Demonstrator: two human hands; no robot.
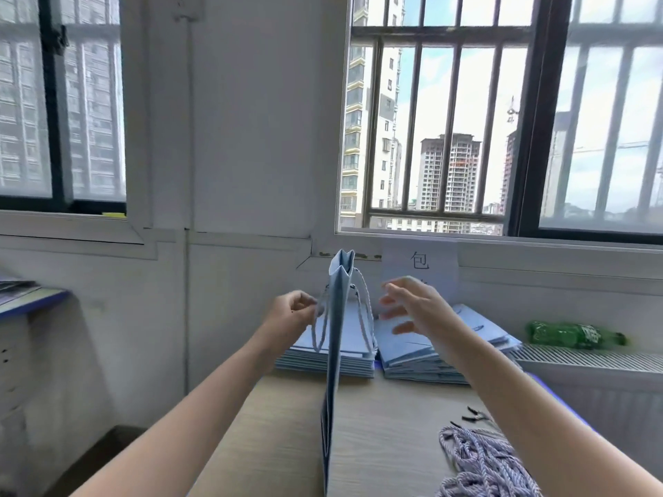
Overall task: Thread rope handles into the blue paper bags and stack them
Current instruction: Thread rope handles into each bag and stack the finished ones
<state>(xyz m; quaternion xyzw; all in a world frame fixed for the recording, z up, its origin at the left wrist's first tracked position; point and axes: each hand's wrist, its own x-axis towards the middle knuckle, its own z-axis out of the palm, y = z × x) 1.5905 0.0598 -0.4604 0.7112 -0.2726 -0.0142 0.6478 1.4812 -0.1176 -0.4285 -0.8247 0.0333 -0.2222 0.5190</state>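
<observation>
A folded blue paper bag (pixel 333 353) stands edge-on in the middle of the wooden table (pixel 280 435), its mouth pointing up. A white twisted rope handle (pixel 319 331) loops down its left side and another rope handle (pixel 366 317) hangs on its right side. My left hand (pixel 292 312) pinches the left handle near the bag's top. To the right of the bag my right hand (pixel 409 304) hovers with spread fingers, holding nothing. Behind the bag lie two stacks of flat blue bags, the left stack (pixel 344 360) and the right stack (pixel 423 356).
A pile of loose white rope handles (pixel 480 460) with black tips lies at the table's front right. A green plastic bottle (pixel 574 335) rests on the white radiator to the right. A paper sign (pixel 419 267) hangs on the wall. A shelf edge (pixel 32 299) juts in at the left.
</observation>
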